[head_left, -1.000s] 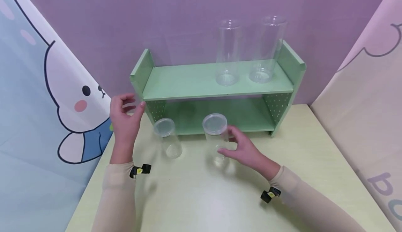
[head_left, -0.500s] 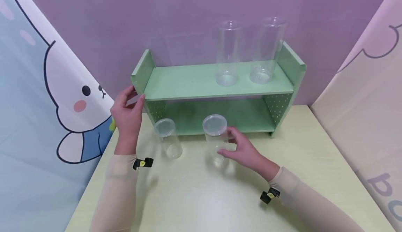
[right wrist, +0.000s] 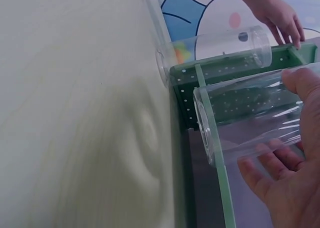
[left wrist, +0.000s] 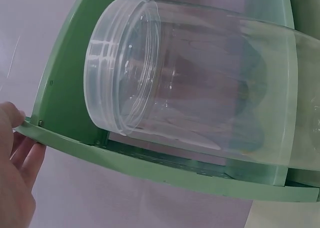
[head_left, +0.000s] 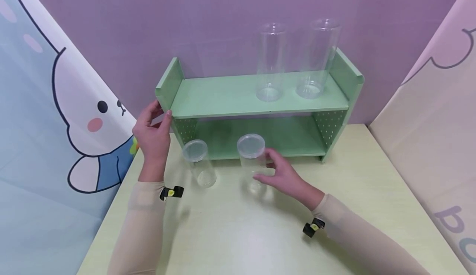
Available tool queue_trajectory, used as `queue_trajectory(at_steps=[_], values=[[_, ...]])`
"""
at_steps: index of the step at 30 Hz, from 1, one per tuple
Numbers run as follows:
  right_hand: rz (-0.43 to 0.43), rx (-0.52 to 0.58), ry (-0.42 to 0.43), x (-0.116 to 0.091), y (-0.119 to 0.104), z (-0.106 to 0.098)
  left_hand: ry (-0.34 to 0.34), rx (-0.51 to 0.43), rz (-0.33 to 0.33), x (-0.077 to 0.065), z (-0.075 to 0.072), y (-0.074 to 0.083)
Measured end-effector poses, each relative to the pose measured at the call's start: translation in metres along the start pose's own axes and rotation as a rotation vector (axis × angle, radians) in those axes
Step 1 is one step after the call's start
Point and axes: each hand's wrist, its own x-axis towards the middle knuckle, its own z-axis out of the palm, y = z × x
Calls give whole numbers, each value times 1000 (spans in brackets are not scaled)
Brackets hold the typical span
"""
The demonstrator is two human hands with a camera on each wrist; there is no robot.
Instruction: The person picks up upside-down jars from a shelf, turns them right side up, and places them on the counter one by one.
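Note:
My right hand grips a clear plastic jar with a translucent lid, thumb in front and fingers round its side. In the right wrist view the base of this jar appears to be off the tabletop. My left hand pinches the left side panel of a green two-tier shelf, thumb at the front edge and fingers on the outer face. A second lidded clear jar stands upright on the table between the hands, in front of the shelf. It fills much of the left wrist view.
Two taller clear cylinders stand on the right half of the shelf's upper board. A purple cloth hangs behind. Printed cloths flank the pale table, with a rabbit on the left one.
My left hand has moved up and in, from beside the shelf to pinching its left panel. My right hand has shifted slightly left with the jar.

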Motion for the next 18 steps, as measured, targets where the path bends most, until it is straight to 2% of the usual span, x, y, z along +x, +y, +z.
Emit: queue_trajectory(at_steps=[3, 11, 18], values=[[-16, 26, -1, 8, 2, 9, 1, 12, -7, 1, 1, -5], [-22, 60, -39, 33, 0, 39, 9, 18, 1, 5, 2, -29], [-42, 38, -80, 48, 0, 63, 9, 8, 23, 5, 0, -32]])
